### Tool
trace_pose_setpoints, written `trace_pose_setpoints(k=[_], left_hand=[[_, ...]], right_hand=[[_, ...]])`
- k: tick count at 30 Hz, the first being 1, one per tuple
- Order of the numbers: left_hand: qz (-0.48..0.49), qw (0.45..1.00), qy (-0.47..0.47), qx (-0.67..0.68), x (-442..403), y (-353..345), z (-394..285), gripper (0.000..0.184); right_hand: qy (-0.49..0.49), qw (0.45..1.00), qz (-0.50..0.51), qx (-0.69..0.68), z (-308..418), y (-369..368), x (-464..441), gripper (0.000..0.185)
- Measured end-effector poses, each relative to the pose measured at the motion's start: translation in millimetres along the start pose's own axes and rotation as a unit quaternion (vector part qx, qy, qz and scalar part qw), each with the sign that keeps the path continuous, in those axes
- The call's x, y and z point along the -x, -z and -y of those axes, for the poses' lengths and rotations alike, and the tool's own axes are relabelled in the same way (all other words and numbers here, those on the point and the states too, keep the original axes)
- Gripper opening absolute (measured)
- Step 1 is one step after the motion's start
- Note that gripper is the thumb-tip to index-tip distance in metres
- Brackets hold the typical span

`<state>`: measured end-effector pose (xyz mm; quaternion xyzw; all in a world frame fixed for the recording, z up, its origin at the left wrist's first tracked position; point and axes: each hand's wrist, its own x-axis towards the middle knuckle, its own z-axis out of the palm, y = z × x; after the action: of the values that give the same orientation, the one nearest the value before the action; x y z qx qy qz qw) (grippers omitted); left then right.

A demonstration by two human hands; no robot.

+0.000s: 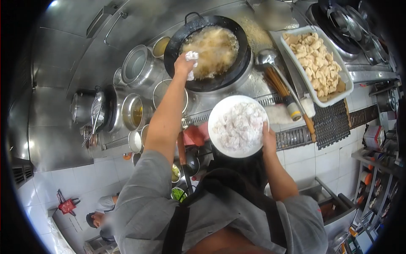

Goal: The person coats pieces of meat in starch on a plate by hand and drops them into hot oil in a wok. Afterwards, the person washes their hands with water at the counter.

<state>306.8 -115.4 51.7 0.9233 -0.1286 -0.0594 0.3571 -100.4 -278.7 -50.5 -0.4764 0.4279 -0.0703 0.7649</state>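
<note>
My left hand (184,66) is at the left rim of a black wok (175,38), its fingers closed on white flour-coated food pieces (192,56). Bubbling, golden oil (213,48) fills the wok, with pale bits frying in it. On the right, my right hand (268,140) grips the edge of a white bowl (215,142) in front of my body. Heaped inside the bowl are flour-coated pieces (241,122); what food lies under the coating I cannot tell.
A tray (349,86) of pale golden fried pieces (315,63) stands right of the wok. Between them lie a ladle (267,57) and a bamboo brush (277,82). Metal pots (136,65) and a wire strainer (160,101) are on the left. Another person (101,216) is at lower left.
</note>
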Motion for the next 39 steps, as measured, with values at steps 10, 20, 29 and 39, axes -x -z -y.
trace_pose_setpoints(k=[10, 20, 29, 39], left_hand=[[-0.071, 0.978, 0.029, -0.195, -128.3, 22.1, -12.1, 0.06], [-0.168, 0.924, -0.246, -0.239, -1.4, 150.8, -232.6, 0.039], [0.212, 0.893, -0.323, -0.228, 171.4, 50.4, -123.6, 0.049], [0.334, 0.833, -0.252, -0.364, 254.7, -57.4, -29.9, 0.097]], right_hand=[[-0.025, 0.999, -0.011, 0.043, 2.0, 0.8, -3.3, 0.057], [0.001, 0.999, -0.001, 0.033, -14.9, 6.0, -12.4, 0.058], [0.05, 0.99, -0.046, 0.12, -6.6, -0.7, -4.5, 0.067], [0.025, 0.994, -0.054, 0.088, 11.0, -5.3, 8.8, 0.072]])
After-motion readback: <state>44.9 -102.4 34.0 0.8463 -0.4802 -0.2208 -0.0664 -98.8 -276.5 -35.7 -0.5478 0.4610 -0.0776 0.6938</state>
